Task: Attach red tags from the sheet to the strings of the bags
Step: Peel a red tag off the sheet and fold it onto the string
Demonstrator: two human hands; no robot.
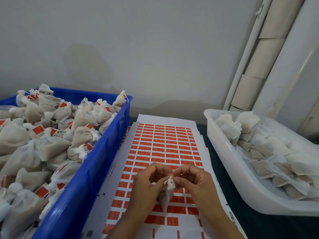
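My left hand (148, 180) and right hand (193, 180) pinch the string (168, 179) of a small bag (166, 194) held above the sheet of red tags (165, 147); tagged bags fill the blue crate (82, 178) at left, untagged ones the white tray (229, 163) at right.

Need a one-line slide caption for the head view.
Both hands, left hand and right hand, pinch a small bag over the red tag sheet, between a blue crate and a white tub.

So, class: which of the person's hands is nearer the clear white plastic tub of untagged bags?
Right hand; the tub lies to its right. Left hand sits further left.
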